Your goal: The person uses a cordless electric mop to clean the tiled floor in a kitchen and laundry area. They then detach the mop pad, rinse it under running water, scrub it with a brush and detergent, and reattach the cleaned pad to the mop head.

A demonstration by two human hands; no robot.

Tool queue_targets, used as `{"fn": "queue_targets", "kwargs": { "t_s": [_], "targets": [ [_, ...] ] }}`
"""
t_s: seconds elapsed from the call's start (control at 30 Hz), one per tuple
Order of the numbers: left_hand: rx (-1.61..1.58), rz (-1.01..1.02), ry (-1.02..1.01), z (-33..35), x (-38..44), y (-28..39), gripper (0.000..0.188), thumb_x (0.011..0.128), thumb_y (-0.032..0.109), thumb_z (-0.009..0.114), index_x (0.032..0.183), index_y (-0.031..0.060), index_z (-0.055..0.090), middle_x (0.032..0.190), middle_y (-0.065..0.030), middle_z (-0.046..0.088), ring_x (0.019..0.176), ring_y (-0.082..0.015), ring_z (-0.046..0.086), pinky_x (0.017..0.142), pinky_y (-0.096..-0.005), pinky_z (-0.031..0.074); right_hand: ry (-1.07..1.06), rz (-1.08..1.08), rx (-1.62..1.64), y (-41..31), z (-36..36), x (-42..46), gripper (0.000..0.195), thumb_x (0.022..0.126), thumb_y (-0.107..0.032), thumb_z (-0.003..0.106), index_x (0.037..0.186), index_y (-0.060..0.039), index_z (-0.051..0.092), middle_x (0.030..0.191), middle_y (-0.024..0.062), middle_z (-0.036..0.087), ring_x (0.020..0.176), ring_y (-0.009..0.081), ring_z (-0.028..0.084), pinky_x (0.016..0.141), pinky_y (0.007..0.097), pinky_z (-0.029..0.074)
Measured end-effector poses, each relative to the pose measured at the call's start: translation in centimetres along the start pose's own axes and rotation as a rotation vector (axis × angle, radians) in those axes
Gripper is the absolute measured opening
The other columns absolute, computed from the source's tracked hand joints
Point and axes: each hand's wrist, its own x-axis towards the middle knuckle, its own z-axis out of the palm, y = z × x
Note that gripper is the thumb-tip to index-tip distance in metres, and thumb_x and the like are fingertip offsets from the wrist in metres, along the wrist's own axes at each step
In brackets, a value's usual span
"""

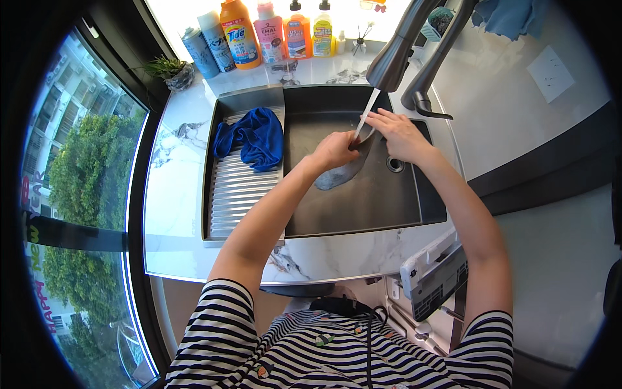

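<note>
Water runs from the pull-down faucet head [388, 73] onto a grey fabric item, possibly a sock [342, 174], above the dark sink basin [330, 214]. My left hand [338, 150] grips this cloth near its upper end, and its lower part hangs toward the basin floor. On the other side of the stream, my right hand [396, 132] is at the opening of the cloth with fingers extended; whether it pinches the edge is unclear. A crumpled blue cloth [257, 138] lies on the ribbed metal drainboard [233, 194] left of the basin.
Detergent bottles [239, 36] and spray cans [200, 51] line the back of the marble-patterned counter [170, 214]. A potted plant [175, 73] sits at the back left corner beside the window. The faucet lever [432, 114] projects right of the basin. Below the counter's right front is a grey-and-white appliance [432, 277].
</note>
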Motion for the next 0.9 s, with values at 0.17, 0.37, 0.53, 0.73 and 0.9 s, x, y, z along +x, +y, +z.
{"fn": "queue_targets", "kwargs": {
  "t_s": [0.17, 0.37, 0.53, 0.73, 0.9],
  "targets": [
    [-0.079, 0.123, 0.128, -3.4, 0.0, 0.6, 0.021, 0.084, 0.013, 0.061, 0.101, 0.0016, 0.064, 0.091, -0.0193, 0.066, 0.082, -0.0282, 0.064, 0.076, -0.0340, 0.049, -0.249, 0.131, 0.024, -0.1, 1.3, 4.8, 0.038, 0.073, -0.009, 0.063, 0.111, -0.0108, 0.065, 0.097, 0.0118, 0.069, 0.100, 0.0278, 0.063, 0.089, 0.0398, 0.042],
    [-0.659, -0.198, 0.289, -2.9, -1.8, -4.6, 0.024, 0.092, 0.022, 0.060, 0.098, 0.0007, 0.071, 0.084, -0.0048, 0.069, 0.076, -0.0089, 0.062, 0.069, -0.0222, 0.048, -0.181, 0.127, 0.157, -0.6, 0.4, 6.1, 0.021, 0.078, -0.024, 0.069, 0.094, -0.0101, 0.068, 0.091, 0.0112, 0.068, 0.093, 0.0272, 0.064, 0.085, 0.0387, 0.043],
    [0.198, -0.248, 0.320, -2.9, -3.4, -7.4, 0.027, 0.084, 0.027, 0.067, 0.087, 0.0015, 0.072, 0.074, -0.0106, 0.070, 0.073, -0.0260, 0.068, 0.071, -0.0347, 0.053, -0.399, 0.223, 0.038, -1.6, -2.8, 5.4, 0.020, 0.081, -0.029, 0.068, 0.093, -0.0142, 0.070, 0.094, 0.0079, 0.069, 0.096, 0.0243, 0.063, 0.088, 0.0387, 0.039],
    [0.418, -0.310, -0.156, -1.0, -3.2, -5.7, 0.067, 0.080, 0.035, 0.070, 0.134, 0.0042, 0.044, 0.139, -0.0214, 0.042, 0.122, -0.0382, 0.046, 0.098, -0.0427, 0.043, -0.274, 0.247, -0.002, -0.7, -3.1, 3.7, 0.018, 0.081, -0.032, 0.068, 0.085, -0.0148, 0.071, 0.084, 0.0056, 0.069, 0.094, 0.0240, 0.063, 0.087, 0.0391, 0.040],
    [0.626, -0.113, 0.158, -3.4, -1.2, -4.7, 0.076, 0.076, 0.032, 0.074, 0.139, 0.0101, 0.039, 0.139, -0.0214, 0.042, 0.125, -0.0387, 0.043, 0.104, -0.0464, 0.037, -0.115, 0.053, -0.147, -1.7, -1.0, 4.7, 0.016, 0.079, -0.031, 0.067, 0.081, -0.0149, 0.071, 0.079, 0.0049, 0.069, 0.084, 0.0234, 0.066, 0.080, 0.0381, 0.042]
  ]
}}
